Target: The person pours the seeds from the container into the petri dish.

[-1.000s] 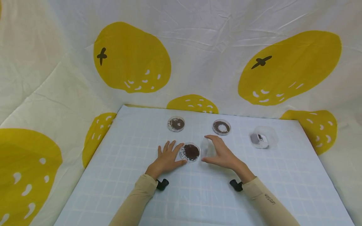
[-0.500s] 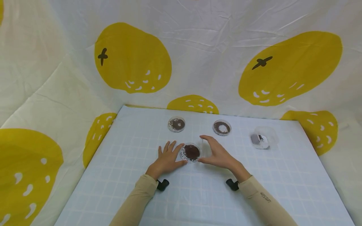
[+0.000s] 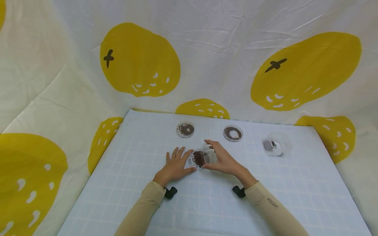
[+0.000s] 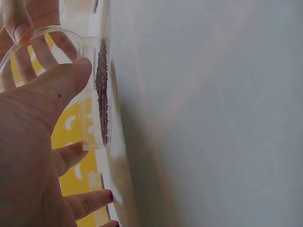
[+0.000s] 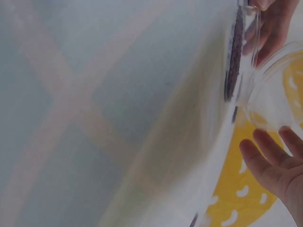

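Observation:
On the table, a clear petri dish [image 3: 195,159] holds dark brown granules over white bits. My left hand [image 3: 173,166] steadies it, thumb and index finger at its rim, the other fingers spread on the tabletop. My right hand [image 3: 223,160] holds a clear petri dish lid [image 3: 209,156] by its edge between thumb and fingers. The lid stands tilted, overlapping the dish's right side in the head view. In the left wrist view the lid [image 4: 57,29] rises steeply above the dish [image 4: 103,94], its lower edge close to the dish's rim.
Farther back stand two more petri dishes, one [image 3: 185,129] with granules and scattered white bits, another [image 3: 232,133] with a white patch amid the brown. A clear plastic tub [image 3: 284,144] with a grey piece inside sits at the right. A patterned cloth [image 3: 212,65] hangs behind the table [image 3: 295,190].
My right hand has moved left with the lid, from beside the dish to over its right side, and the lid has tilted. My left hand and the dish have stayed put.

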